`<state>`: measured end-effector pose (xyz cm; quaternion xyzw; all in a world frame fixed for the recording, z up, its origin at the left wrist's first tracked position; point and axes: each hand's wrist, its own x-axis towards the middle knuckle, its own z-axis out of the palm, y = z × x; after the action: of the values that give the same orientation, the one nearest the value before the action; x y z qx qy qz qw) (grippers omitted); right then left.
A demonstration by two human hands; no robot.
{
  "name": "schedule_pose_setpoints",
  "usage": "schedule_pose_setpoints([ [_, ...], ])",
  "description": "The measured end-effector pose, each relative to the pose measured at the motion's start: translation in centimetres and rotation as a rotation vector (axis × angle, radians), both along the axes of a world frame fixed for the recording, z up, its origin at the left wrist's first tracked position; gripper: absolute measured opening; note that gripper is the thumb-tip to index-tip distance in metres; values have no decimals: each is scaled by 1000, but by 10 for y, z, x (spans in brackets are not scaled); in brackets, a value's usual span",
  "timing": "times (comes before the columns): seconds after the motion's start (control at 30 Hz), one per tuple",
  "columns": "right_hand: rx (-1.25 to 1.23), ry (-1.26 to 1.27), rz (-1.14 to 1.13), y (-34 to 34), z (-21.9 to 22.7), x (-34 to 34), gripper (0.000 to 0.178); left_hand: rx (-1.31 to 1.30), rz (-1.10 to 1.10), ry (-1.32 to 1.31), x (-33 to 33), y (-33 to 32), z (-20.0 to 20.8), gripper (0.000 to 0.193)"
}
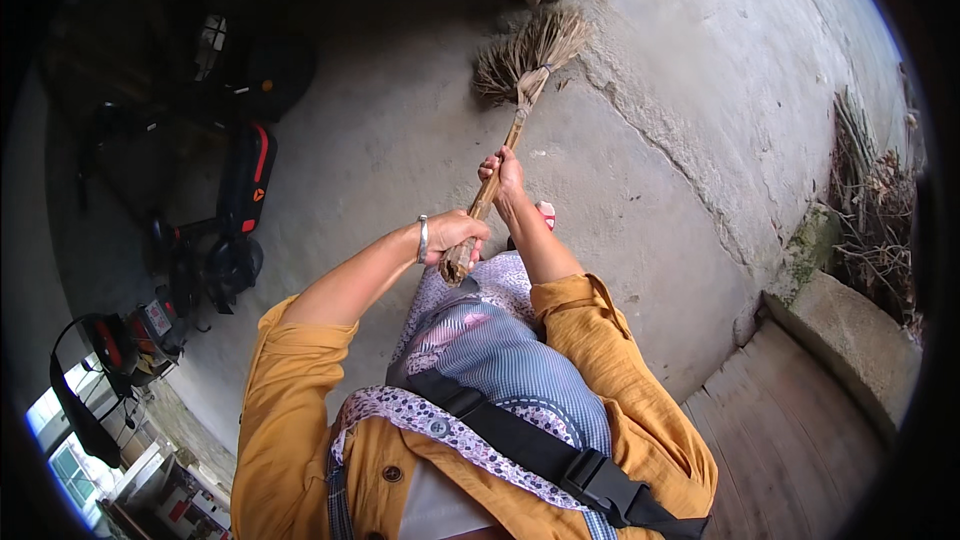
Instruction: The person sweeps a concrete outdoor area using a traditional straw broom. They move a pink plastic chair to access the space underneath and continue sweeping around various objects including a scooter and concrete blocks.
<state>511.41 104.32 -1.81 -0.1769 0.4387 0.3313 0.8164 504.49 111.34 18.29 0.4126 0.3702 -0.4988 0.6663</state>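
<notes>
A broom (520,120) with a wooden handle and a fan of dry, stiff bristles slants away from me, its head low over the concrete floor (400,90) near a wall corner. My left hand (457,237), with a silver bracelet at the wrist, is closed round the handle close to its thick near end. Farther up the shaft, my right hand (502,172) grips it below the bristles. Whether the bristle tips touch the floor I cannot tell.
A dark scooter (240,190) with red trim stands at the left. A long crack (660,145) runs across the concrete. Dry twigs (870,230) lie heaped at the far right behind a low stone curb (845,330). Wooden boards (780,420) cover the lower right.
</notes>
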Motion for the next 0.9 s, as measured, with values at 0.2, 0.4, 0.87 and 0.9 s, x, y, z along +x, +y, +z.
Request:
schedule_pose_setpoints([
  [0.2,-46,-58,50,48,22,15,13,11,172,-79,-8,43,24,26],
  [0.4,31,-35,136,65,24,11,14,143,77,-92,-12,43,21,29],
  [0.87,-509,-54,147,37,45,-13,14,-141,133,18,-29,64,33,24],
  [0.9,-501,-32,134,40,63,-21,14,-132,143,5,-38,67,48,27],
])
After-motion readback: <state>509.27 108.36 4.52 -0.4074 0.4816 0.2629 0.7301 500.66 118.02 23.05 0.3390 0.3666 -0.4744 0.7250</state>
